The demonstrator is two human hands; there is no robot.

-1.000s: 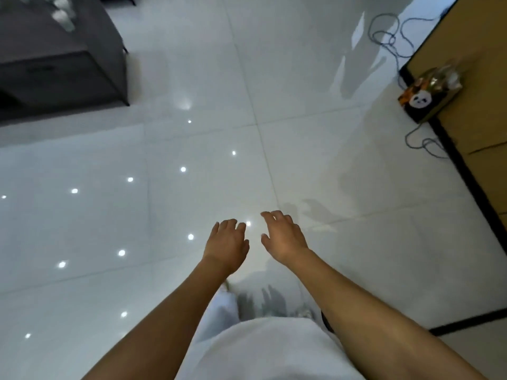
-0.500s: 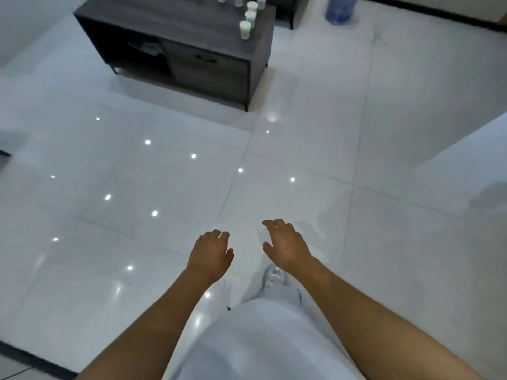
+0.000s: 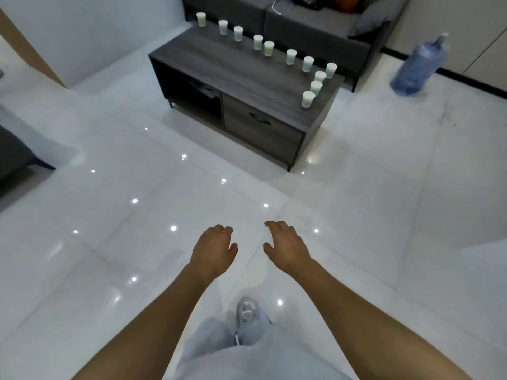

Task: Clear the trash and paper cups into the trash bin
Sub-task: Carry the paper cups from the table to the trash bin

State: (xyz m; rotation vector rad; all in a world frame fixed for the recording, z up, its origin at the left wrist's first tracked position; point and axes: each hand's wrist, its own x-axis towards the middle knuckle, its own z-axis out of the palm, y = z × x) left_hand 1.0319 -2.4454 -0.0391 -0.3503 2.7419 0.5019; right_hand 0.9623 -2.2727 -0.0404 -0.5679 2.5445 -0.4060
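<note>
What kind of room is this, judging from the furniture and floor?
Probably a living room or an office lounge: a low dark wooden coffee table lined with white paper cups, a dark grey sofa behind it, glossy white floor tiles, and a blue water jug.

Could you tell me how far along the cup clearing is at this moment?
Nothing looks done: eleven paper cups stand on the dark cabinet. Nothing is in hand; the left hand and right hand hang open over the floor. All the clearing remains, and no trash bin is in view.
</note>
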